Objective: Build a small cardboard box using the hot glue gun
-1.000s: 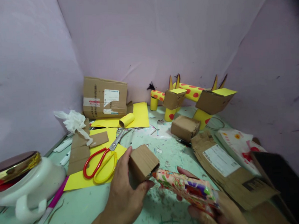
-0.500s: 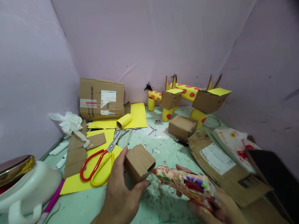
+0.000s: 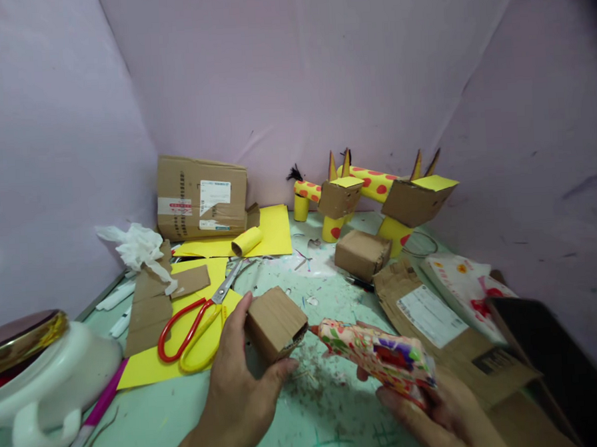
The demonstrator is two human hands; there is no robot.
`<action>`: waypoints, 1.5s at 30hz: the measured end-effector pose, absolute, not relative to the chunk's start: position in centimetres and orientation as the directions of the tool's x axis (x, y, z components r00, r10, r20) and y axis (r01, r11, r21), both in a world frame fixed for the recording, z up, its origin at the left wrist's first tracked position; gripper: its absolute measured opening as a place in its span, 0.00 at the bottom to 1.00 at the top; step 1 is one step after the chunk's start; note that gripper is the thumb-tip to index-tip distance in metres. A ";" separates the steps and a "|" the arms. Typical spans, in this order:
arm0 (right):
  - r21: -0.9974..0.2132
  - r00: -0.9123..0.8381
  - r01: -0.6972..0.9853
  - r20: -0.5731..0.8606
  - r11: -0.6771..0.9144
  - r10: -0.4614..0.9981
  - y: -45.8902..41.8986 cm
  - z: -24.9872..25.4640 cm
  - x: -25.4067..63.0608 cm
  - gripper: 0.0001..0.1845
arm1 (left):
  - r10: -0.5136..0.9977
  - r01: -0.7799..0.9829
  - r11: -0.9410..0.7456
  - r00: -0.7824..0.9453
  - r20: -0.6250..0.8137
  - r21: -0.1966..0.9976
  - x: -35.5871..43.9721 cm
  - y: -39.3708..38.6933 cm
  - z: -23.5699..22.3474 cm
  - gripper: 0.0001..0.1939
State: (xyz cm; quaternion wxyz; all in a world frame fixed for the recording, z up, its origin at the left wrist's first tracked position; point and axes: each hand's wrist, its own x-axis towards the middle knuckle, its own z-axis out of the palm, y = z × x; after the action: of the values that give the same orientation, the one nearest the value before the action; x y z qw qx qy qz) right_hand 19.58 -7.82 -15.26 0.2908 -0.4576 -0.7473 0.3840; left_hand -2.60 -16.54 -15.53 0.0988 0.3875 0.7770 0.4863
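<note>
My left hand [image 3: 240, 386] grips a small brown cardboard box [image 3: 275, 322] on the green table, thumb on its left side and fingers under its open right end. My right hand [image 3: 441, 416] is wrapped around a glue gun covered in flowered paper [image 3: 378, 359], its red nozzle pointing left, a short gap from the box's open end. Red-handled scissors [image 3: 196, 322] lie on yellow paper [image 3: 150, 364] just left of the box.
Two yellow, red-dotted tube animals with cardboard heads [image 3: 372, 196] stand at the back. Another cardboard box [image 3: 361, 253], a flattened carton [image 3: 202, 196], a yellow tube [image 3: 247, 241], torn cardboard with a label [image 3: 433, 316], a white pot with a gold lid [image 3: 41, 377] and a dark tablet [image 3: 555, 350] surround the hands.
The glue gun's nozzle has drawn back slightly to the right, away from the box's open end. The view has shifted a little; the left hand keeps its hold.
</note>
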 end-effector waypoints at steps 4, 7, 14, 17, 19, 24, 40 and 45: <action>-0.851 -0.443 0.444 0.063 0.280 0.894 -7.4 -15.2 19.8 0.22 | 0.687 0.484 0.223 -0.694 0.216 0.846 -2.6 -16.5 -15.6 0.42; -0.847 -0.448 0.442 0.077 0.296 0.891 -7.5 -15.3 19.6 0.22 | 0.687 0.478 0.218 -0.695 0.214 0.851 -2.7 -16.5 -15.6 0.42; -0.880 -0.403 0.407 0.069 0.246 0.912 -7.5 -16.1 19.9 0.18 | 0.705 0.479 0.212 -0.679 0.206 0.852 -2.8 -16.7 -15.8 0.43; -0.881 -0.455 0.401 0.047 0.252 0.889 -7.4 -16.1 19.8 0.19 | 0.705 0.478 0.209 -0.679 0.207 0.853 -2.7 -16.6 -15.9 0.43; -0.899 -0.432 0.369 0.061 0.238 0.900 -7.6 -15.9 19.5 0.21 | 0.702 0.477 0.208 -0.681 0.209 0.854 -2.7 -16.6 -15.9 0.43; -0.920 -0.377 0.330 0.079 0.213 0.923 -8.1 -15.7 19.1 0.21 | 0.710 0.480 0.199 -0.671 0.212 0.854 -2.7 -16.7 -16.0 0.41; -0.912 -0.341 0.368 0.049 0.181 0.939 -8.8 -15.4 18.9 0.22 | 0.709 0.489 0.205 -0.671 0.216 0.848 -2.6 -16.7 -15.8 0.42; -0.918 -0.344 0.349 0.064 0.191 0.937 -8.8 -15.6 18.9 0.20 | 0.721 0.497 0.201 -0.658 0.216 0.844 -2.7 -16.6 -15.7 0.41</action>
State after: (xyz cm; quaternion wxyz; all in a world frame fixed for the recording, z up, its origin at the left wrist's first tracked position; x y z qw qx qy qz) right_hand 18.91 -8.82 -15.62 0.3369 -0.4629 -0.6942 0.4362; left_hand -2.74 -16.65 -15.70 0.1142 0.3974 0.7664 0.4916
